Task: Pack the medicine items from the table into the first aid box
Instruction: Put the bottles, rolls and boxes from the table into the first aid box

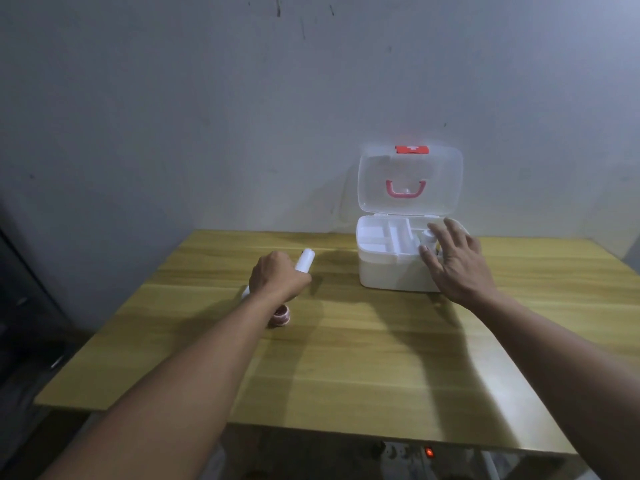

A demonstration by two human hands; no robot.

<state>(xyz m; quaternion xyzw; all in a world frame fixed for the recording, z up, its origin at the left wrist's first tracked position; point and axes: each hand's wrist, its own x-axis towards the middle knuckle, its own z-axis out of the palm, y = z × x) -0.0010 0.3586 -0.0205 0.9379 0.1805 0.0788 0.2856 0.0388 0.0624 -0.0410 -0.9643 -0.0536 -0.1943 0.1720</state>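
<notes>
A white first aid box [388, 275] stands at the back right of the wooden table [346, 358]. Its clear lid [410, 178], with a pink handle and a red clasp, stands open. Inside is a white divided tray with a small white bottle [429, 237] in the right part. My right hand [457, 261] hovers over the box's right front corner with fingers spread, holding nothing. My left hand [277, 278] is closed around a white tube [305, 260] that sticks out toward the box. A small pinkish roll of tape [281, 316] lies on the table just under my left wrist.
A grey wall rises directly behind the table and box. A dark object stands off the table's left side. Below the table's front edge a small red light [429, 452] glows.
</notes>
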